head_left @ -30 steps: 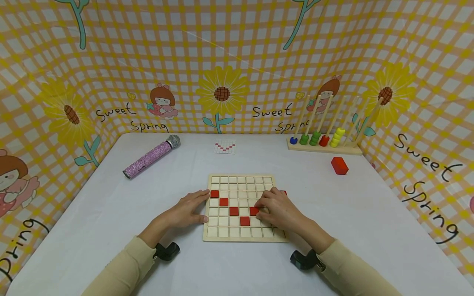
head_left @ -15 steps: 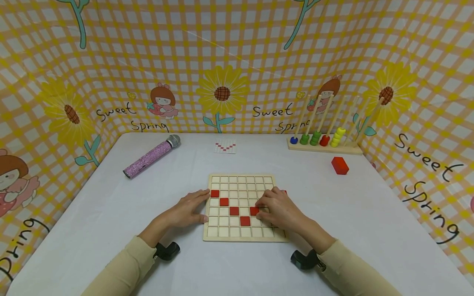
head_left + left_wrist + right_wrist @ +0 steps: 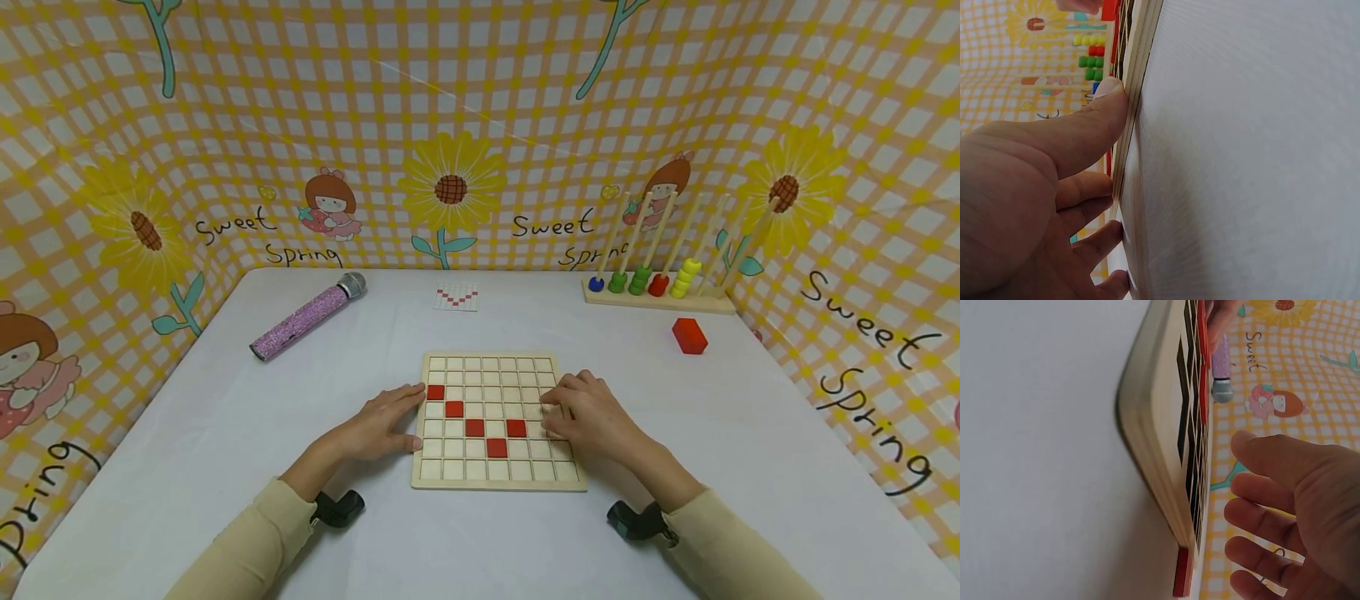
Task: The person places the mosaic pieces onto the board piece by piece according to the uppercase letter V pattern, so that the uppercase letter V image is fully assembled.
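A square wooden grid board (image 3: 498, 482) lies on the table with several red square tiles in its cells, making a slanting line that turns up at the tile (image 3: 516, 428) right of centre. My left hand (image 3: 378, 425) rests against the board's left edge, thumb and fingertips touching the rim. Over the right edge hovers my right hand (image 3: 592, 417), fingers loosely bent. In the right wrist view nothing is between thumb and fingers. Beside the board's right edge in that view lies another red tile (image 3: 1182, 572), hidden behind the hand in the head view.
A small card (image 3: 456, 297) with a red V pattern lies at the back. A glittery pink microphone (image 3: 307, 317) is at the back left. At the back right stand a bead-and-peg counting rack (image 3: 660, 300) and a red block (image 3: 689, 336).
My right hand has lifted off the red tile right of the board's centre and moved right to the board's edge. That tile stays in its cell. My left hand has not moved.
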`<state>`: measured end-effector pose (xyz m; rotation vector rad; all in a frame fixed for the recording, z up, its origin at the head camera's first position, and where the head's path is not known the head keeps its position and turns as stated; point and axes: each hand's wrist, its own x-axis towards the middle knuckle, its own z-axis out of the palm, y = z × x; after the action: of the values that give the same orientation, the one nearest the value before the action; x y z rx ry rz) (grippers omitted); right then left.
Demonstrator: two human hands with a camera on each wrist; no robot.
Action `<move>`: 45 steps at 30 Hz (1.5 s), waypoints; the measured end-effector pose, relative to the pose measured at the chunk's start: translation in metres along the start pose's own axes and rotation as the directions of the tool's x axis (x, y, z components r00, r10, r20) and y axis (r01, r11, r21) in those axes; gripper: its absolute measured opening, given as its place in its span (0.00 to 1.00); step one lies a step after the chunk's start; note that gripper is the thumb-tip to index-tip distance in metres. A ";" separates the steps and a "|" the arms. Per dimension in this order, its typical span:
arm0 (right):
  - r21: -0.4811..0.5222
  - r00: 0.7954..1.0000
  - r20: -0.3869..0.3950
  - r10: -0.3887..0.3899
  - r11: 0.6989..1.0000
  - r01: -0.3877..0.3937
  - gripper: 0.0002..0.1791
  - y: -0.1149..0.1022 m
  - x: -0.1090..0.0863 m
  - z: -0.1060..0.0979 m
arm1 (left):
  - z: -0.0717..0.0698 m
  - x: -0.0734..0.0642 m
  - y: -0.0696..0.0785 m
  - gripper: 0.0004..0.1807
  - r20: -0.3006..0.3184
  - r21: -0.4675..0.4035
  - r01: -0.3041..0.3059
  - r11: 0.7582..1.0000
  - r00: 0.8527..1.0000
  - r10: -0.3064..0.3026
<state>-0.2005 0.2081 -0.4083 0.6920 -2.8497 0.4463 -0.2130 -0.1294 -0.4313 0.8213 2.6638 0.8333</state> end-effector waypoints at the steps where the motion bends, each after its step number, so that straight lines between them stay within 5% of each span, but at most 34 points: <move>1: 0.003 1.000 -0.007 0.001 1.000 -0.001 0.15 0.002 -0.001 -0.001 | 0.000 0.000 0.000 0.42 0.000 0.000 -0.002 1.000 1.000 0.002; 18: -0.044 0.997 -0.005 0.081 0.996 -0.081 0.18 0.033 -0.011 -0.005 | 0.000 0.000 0.000 0.42 0.000 0.003 0.000 1.000 1.000 0.000; 45: -0.054 0.992 0.019 0.122 0.991 -0.120 0.16 0.045 -0.017 -0.002 | -0.001 -0.001 0.002 0.42 -0.006 -0.017 0.014 1.000 1.000 -0.014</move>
<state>-0.2071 0.2538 -0.4216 0.5200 -2.9242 0.3807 -0.2119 -0.1287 -0.4296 0.7960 2.6611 0.8557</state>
